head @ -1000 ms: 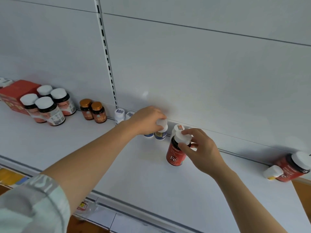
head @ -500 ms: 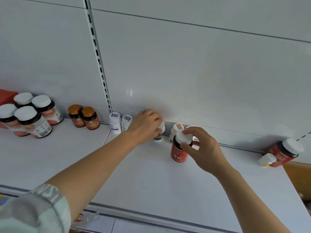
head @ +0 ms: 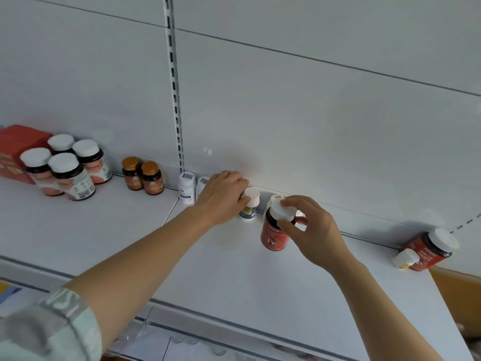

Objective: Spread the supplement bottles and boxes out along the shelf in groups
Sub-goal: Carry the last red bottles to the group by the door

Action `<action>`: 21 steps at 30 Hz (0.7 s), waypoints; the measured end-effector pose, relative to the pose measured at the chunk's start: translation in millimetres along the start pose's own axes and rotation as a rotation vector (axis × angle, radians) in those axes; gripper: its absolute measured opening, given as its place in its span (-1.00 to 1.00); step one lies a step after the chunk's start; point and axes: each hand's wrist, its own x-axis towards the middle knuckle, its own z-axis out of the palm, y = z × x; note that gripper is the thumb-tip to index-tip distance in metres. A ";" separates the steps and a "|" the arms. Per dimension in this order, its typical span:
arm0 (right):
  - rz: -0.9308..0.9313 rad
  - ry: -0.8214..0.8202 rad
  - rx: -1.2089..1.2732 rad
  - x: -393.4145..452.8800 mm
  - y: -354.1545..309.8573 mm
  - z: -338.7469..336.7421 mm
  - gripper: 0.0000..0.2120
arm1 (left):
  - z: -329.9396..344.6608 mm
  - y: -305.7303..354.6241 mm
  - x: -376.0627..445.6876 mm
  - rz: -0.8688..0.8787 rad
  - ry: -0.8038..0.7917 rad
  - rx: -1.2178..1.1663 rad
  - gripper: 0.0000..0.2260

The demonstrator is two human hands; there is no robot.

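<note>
Head view, centre of the frame: the right hand [head: 309, 227] pinches the white cap of a red bottle [head: 276, 234] marked "Fe", fingers curled round the cap rim, the bottle upright on the shelf [head: 286, 282]. Just left of it, the left hand [head: 222, 195] curls round a small bottle [head: 250, 208] with a white cap and blue-and-white label, near the back wall. The red bottle is a rigid, smooth container with a glossy label — probably light, and likely to slip if held by the body, so the cap rim or the neck seems the surest hold. Groups stand along the shelf: four white-capped bottles [head: 65, 173] beside a red box [head: 18, 144] at the left edge, two amber bottles [head: 143, 175], two white bottles [head: 187, 187], and — at the lower right — a red bottle with a small one [head: 426, 250].
</note>
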 end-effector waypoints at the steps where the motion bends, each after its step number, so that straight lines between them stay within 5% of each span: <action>1: -0.015 -0.003 -0.005 3.1 -2.7 -0.5 -0.69 | -5.9 -0.3 -6.8 -0.025 0.030 -0.031 -0.66; 8: -0.171 -0.017 0.096 25.0 -38.2 31.0 -0.71 | -47.1 -13.4 -77.8 -0.210 0.215 -0.026 -0.65; 21: -0.482 -0.228 0.160 47.5 -213.6 202.1 -0.68 | -159.7 -137.1 -268.3 -0.601 0.248 0.189 -0.45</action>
